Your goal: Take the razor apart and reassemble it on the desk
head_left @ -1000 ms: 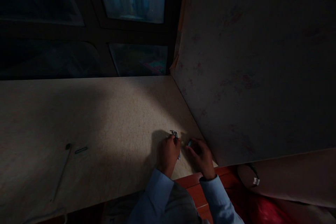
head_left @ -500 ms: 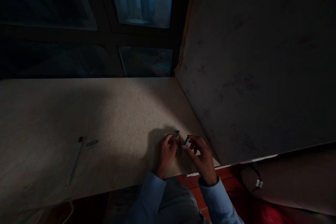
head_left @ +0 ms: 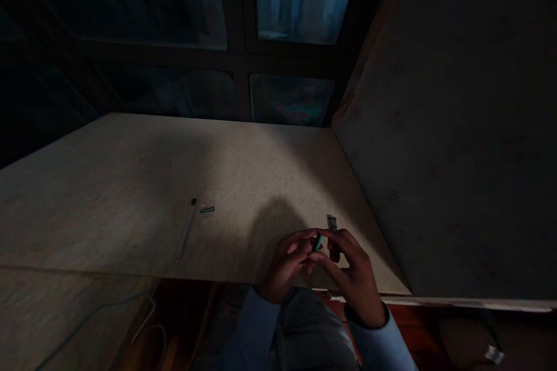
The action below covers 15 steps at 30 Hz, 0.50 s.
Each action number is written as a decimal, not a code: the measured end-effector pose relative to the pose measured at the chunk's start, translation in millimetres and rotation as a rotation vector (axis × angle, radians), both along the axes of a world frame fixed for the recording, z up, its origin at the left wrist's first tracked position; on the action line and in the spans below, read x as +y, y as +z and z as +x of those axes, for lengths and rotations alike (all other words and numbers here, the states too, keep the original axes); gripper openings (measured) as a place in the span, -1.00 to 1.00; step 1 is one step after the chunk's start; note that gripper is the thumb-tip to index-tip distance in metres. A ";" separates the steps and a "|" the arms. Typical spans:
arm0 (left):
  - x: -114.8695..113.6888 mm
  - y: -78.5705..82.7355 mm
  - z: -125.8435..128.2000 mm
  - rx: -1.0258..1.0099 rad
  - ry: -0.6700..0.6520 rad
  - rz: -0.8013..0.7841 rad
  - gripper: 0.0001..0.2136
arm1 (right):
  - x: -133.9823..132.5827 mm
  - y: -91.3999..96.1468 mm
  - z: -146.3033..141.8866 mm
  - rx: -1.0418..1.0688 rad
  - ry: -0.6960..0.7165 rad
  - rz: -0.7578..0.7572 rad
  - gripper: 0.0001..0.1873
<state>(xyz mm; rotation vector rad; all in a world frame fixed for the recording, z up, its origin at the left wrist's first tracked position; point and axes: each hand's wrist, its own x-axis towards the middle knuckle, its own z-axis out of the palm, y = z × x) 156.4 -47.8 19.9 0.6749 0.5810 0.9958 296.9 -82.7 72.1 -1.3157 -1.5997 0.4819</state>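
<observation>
My right hand (head_left: 354, 264) pinches a small narrow green strip (head_left: 318, 242) with a dark edge between thumb and forefinger. The fingers of my left hand (head_left: 285, 266) are bent in against the strip's left side, their tips at it; part of them is hidden behind it. Just beyond my right fingers a small dark T-shaped razor-like tool (head_left: 332, 222) lies on the tabletop, its lower part covered by the hand. Further left lie a similar green-and-dark strip (head_left: 208, 209) and a thin pale stick (head_left: 186, 231) with a dark end.
The pale tabletop (head_left: 243, 174) runs back to a dark-framed window (head_left: 296, 6). A patterned wall panel (head_left: 452, 145) stands along its right side. A cable (head_left: 87, 319) trails across a lower surface at front left. The room is dim.
My hands have come together around the green strip, my left hand moving away from the T-shaped tool, which now lies on the table. The camera view has turned left.
</observation>
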 end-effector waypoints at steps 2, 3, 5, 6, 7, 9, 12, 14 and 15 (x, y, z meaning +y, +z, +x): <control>-2.7 2.1 -3.8 -0.027 0.006 -0.004 -0.47 | 1.1 0.6 -3.6 -0.006 0.025 0.008 -0.67; -3.7 3.4 -5.7 -0.041 0.005 -0.006 -0.47 | 1.7 0.4 -5.4 -0.009 0.039 0.010 -0.68; -5.2 5.2 -9.5 -0.069 0.004 -0.011 -0.46 | 2.6 -0.2 -9.0 -0.021 0.064 0.011 -0.70; -5.8 5.7 -11.3 -0.084 0.005 -0.014 -0.46 | 3.0 -0.7 -10.7 -0.027 0.073 0.011 -0.71; -6.4 5.7 -13.1 -0.098 0.010 -0.020 -0.47 | 3.2 -1.1 -12.2 -0.034 0.079 0.011 -0.71; -7.6 4.9 -16.0 -0.117 0.033 -0.040 -0.50 | 3.3 -2.1 -14.8 -0.045 0.088 0.016 -0.72; -10.1 2.6 -17.9 -0.105 0.084 -0.066 -0.53 | 3.4 -3.2 -17.3 -0.046 0.090 0.020 -0.73; -11.9 0.9 -17.2 -0.091 0.109 -0.068 -0.52 | 3.6 -3.8 -18.2 -0.044 0.087 0.022 -0.73; -12.7 0.2 -16.4 -0.088 0.118 -0.066 -0.51 | 3.7 -4.1 -18.5 -0.045 0.085 0.023 -0.73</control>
